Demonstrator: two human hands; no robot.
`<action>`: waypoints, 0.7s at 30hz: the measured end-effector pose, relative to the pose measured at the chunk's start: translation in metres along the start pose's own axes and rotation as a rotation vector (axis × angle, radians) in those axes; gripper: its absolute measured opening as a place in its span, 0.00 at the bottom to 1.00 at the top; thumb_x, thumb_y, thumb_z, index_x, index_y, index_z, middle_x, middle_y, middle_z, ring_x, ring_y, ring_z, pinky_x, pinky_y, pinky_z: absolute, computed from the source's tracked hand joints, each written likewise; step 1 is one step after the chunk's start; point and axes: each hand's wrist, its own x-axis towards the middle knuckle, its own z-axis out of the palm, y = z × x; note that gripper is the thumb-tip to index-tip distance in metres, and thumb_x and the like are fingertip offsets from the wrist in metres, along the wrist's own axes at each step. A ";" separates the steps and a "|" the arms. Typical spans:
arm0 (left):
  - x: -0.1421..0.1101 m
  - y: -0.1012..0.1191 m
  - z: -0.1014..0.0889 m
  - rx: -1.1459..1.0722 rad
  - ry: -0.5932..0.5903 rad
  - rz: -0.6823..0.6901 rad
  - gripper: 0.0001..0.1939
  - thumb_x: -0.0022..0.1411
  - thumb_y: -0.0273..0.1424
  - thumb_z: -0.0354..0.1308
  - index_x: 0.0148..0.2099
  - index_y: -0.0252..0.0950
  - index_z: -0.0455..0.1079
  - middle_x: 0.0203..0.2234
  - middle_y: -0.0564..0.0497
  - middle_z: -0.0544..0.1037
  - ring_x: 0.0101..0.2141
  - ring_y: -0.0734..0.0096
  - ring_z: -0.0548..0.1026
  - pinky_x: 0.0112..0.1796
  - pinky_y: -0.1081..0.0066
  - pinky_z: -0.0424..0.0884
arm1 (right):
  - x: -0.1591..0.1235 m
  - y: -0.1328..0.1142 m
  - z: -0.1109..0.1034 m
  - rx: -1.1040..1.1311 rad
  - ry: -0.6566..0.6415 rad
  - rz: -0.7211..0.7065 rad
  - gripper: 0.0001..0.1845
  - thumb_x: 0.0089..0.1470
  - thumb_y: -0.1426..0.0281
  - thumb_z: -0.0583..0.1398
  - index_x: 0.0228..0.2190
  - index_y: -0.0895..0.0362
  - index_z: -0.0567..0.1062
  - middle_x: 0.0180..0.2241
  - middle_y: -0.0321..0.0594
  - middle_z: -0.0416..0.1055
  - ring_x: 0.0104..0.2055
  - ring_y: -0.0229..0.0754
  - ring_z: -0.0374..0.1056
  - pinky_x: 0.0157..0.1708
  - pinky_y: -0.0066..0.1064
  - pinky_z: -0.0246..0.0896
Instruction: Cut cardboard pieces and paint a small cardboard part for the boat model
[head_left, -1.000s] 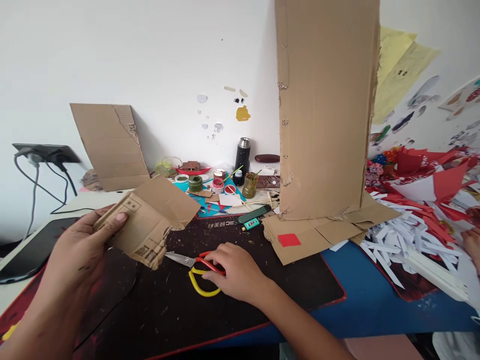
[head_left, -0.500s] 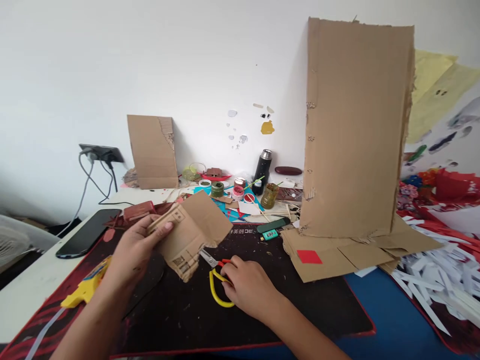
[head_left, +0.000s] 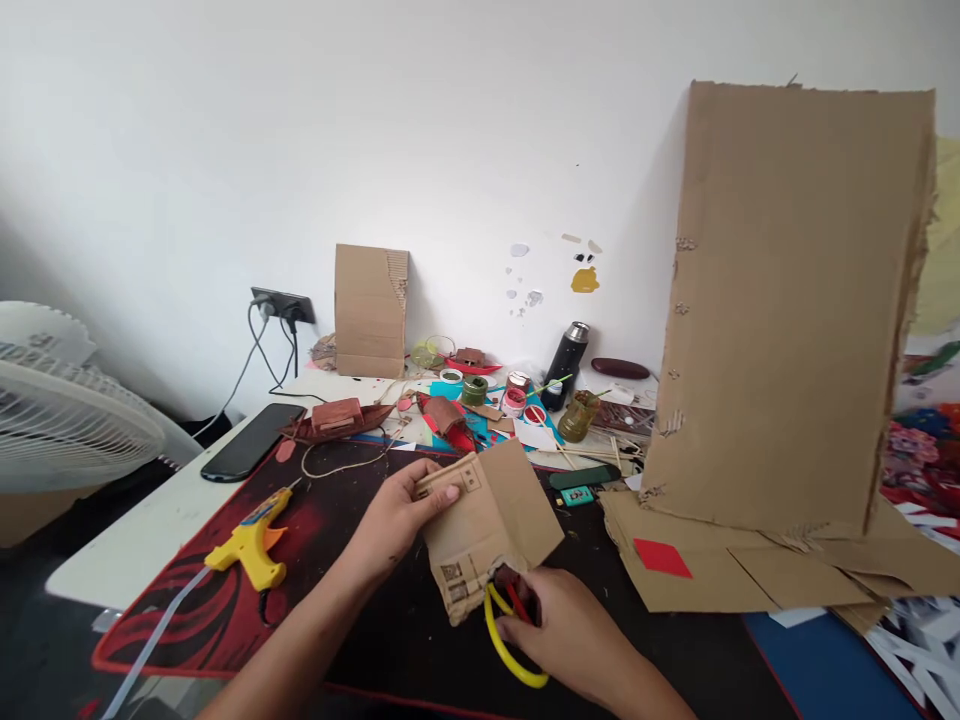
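Note:
A folded piece of brown cardboard (head_left: pixel 469 520), printed with dark marks, is pinched along its upper left edge by my left hand (head_left: pixel 412 515), thumb on top. My right hand (head_left: pixel 562 620) grips a pair of scissors (head_left: pixel 499 640) with yellow and red handles. The scissors meet the ragged lower edge of the cardboard; their blades are hidden by it and by my fingers. Both hands are above a black and red desk mat (head_left: pixel 390 640).
A yellow glue gun (head_left: pixel 255 540) and a phone (head_left: pixel 253 442) lie at left, near a fan (head_left: pixel 75 410). Behind are small boat models (head_left: pixel 341 418), paint jars (head_left: pixel 474 390) and a black flask (head_left: pixel 566 365). A large cardboard panel (head_left: pixel 795 300) leans at right.
The view has swung left. My right hand has brought the scissors up against the cardboard's lower edge, so the blades seen earlier are now hidden. My left hand keeps its hold.

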 end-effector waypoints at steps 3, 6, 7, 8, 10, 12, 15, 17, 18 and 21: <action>-0.002 -0.005 0.007 -0.023 -0.035 -0.014 0.32 0.43 0.57 0.82 0.32 0.38 0.74 0.27 0.52 0.76 0.29 0.67 0.69 0.32 0.70 0.61 | 0.001 0.011 0.011 0.209 0.009 0.025 0.11 0.52 0.61 0.73 0.35 0.54 0.83 0.32 0.42 0.82 0.34 0.50 0.73 0.34 0.34 0.60; -0.004 -0.007 0.008 -0.067 -0.045 -0.022 0.34 0.42 0.60 0.81 0.32 0.39 0.72 0.27 0.53 0.75 0.29 0.68 0.68 0.32 0.70 0.61 | 0.004 0.019 0.019 0.570 0.032 0.021 0.20 0.53 0.52 0.74 0.39 0.55 0.83 0.32 0.42 0.81 0.35 0.50 0.75 0.34 0.34 0.66; -0.004 -0.006 0.008 -0.086 -0.048 -0.024 0.34 0.43 0.60 0.81 0.33 0.39 0.72 0.27 0.54 0.75 0.29 0.68 0.68 0.32 0.70 0.60 | 0.004 0.021 0.020 0.665 0.020 0.035 0.24 0.52 0.49 0.74 0.39 0.55 0.82 0.32 0.42 0.81 0.32 0.48 0.74 0.32 0.34 0.66; -0.004 -0.006 0.007 -0.104 -0.051 -0.027 0.35 0.43 0.61 0.81 0.33 0.39 0.71 0.27 0.54 0.74 0.29 0.69 0.67 0.32 0.70 0.60 | 0.003 0.021 0.019 0.734 -0.006 0.058 0.27 0.50 0.47 0.75 0.40 0.56 0.81 0.32 0.41 0.80 0.28 0.45 0.73 0.29 0.33 0.65; -0.005 -0.005 0.007 -0.134 -0.067 -0.038 0.35 0.43 0.60 0.81 0.32 0.39 0.70 0.26 0.55 0.73 0.29 0.70 0.66 0.32 0.71 0.59 | 0.000 0.022 0.016 0.816 -0.068 0.102 0.30 0.47 0.46 0.77 0.38 0.56 0.80 0.30 0.39 0.79 0.20 0.39 0.68 0.22 0.31 0.61; -0.007 -0.006 0.009 -0.156 -0.095 -0.057 0.35 0.42 0.59 0.82 0.32 0.39 0.70 0.25 0.56 0.72 0.28 0.71 0.65 0.32 0.71 0.58 | -0.003 0.023 0.013 0.872 -0.105 0.103 0.29 0.48 0.44 0.76 0.33 0.56 0.79 0.25 0.36 0.76 0.15 0.35 0.63 0.19 0.28 0.56; -0.011 -0.010 0.015 -0.186 -0.151 -0.096 0.35 0.40 0.58 0.84 0.31 0.38 0.72 0.24 0.56 0.71 0.27 0.73 0.64 0.31 0.71 0.57 | -0.009 0.028 0.014 1.025 -0.053 0.039 0.35 0.50 0.36 0.72 0.24 0.57 0.76 0.16 0.34 0.67 0.14 0.34 0.59 0.18 0.27 0.53; -0.012 -0.013 0.017 -0.211 -0.174 -0.120 0.35 0.39 0.57 0.85 0.31 0.38 0.72 0.24 0.55 0.72 0.26 0.73 0.65 0.30 0.72 0.57 | -0.011 0.033 0.016 1.160 0.003 0.024 0.40 0.48 0.30 0.70 0.27 0.56 0.77 0.14 0.33 0.65 0.13 0.34 0.55 0.15 0.26 0.49; -0.012 -0.014 0.017 -0.225 -0.176 -0.132 0.35 0.38 0.57 0.85 0.31 0.38 0.71 0.25 0.55 0.73 0.26 0.73 0.65 0.29 0.72 0.57 | -0.012 0.037 0.017 1.224 0.039 0.025 0.41 0.45 0.29 0.71 0.31 0.56 0.79 0.15 0.33 0.66 0.12 0.33 0.53 0.14 0.26 0.46; -0.006 -0.012 0.012 -0.268 -0.148 -0.151 0.37 0.34 0.57 0.86 0.30 0.38 0.70 0.25 0.54 0.74 0.25 0.73 0.67 0.29 0.72 0.59 | -0.015 0.043 0.016 1.362 0.134 0.012 0.40 0.46 0.32 0.74 0.40 0.54 0.81 0.21 0.35 0.73 0.11 0.28 0.47 0.13 0.24 0.38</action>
